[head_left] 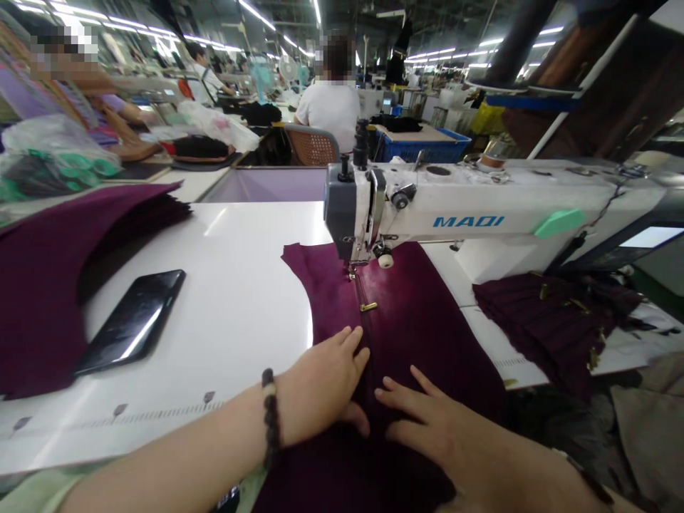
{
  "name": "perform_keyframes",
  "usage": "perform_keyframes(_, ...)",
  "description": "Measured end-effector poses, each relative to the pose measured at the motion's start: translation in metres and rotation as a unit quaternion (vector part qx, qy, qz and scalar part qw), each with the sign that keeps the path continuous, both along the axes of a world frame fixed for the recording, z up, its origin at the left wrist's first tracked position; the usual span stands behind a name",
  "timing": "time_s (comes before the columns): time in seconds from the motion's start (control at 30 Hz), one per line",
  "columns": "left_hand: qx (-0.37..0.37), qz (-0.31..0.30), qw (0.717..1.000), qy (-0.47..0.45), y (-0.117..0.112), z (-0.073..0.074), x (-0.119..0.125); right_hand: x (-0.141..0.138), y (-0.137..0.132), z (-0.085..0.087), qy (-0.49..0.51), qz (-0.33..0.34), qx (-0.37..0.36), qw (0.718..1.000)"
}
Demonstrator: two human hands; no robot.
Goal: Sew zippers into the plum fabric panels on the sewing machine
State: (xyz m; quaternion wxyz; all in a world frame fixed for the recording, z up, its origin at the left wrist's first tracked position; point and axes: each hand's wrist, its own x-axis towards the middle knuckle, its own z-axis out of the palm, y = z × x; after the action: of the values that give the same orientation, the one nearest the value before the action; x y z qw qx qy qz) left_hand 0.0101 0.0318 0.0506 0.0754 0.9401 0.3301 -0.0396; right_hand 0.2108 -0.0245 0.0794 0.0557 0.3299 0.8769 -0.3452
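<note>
We have the zip [360, 291] straight ahead of our hands, its long axis running away from us toward the presser foot [351, 273], its gold pull [368, 307] between the foot and our fingers. Our left hand [328, 377] is the nearer, fingertips beside the strip; our right hand [449, 427] sits lower, to the right. Both lie open, fingers outspread on the maroon panel [427, 320], gripping nothing that we can see. The panel spreads under the head of the sewing machine [513, 203] on a white tabletop [246, 285]. To our left are a phone [133, 320] and a stack of maroon pieces [43, 285]; to our right, a gathered pile [539, 313] with gold pulls. Beyond, a co-worker in a white top [331, 114] sits near a blue crate [422, 148], under strip lights.
</note>
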Motion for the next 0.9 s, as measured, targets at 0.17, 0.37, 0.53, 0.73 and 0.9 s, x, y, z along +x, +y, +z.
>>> perform_keyframes(0.17,0.051,0.029,0.998,-0.004,-0.029,-0.032,-0.003,0.004,0.039,-0.014,0.099,-0.088,0.098,0.986)
perform_keyframes(0.37,-0.024,0.043,0.998,-0.039,-0.013,-0.009,-0.02,-0.022,0.082,-0.063,0.017,-0.121,0.314,0.942)
perform_keyframes(0.53,-0.117,0.059,0.988,-0.087,0.007,0.009,-0.022,-0.024,0.08,-0.071,0.001,-0.106,0.333,0.937)
perform_keyframes(0.73,-0.013,0.114,0.984,-0.14,-0.014,-0.024,-0.01,-0.024,0.08,-0.072,0.01,-0.103,0.339,0.935)
perform_keyframes(0.9,0.093,0.082,0.98,-0.154,-0.026,-0.048,-0.011,-0.022,0.082,-0.073,0.017,-0.102,0.337,0.936)
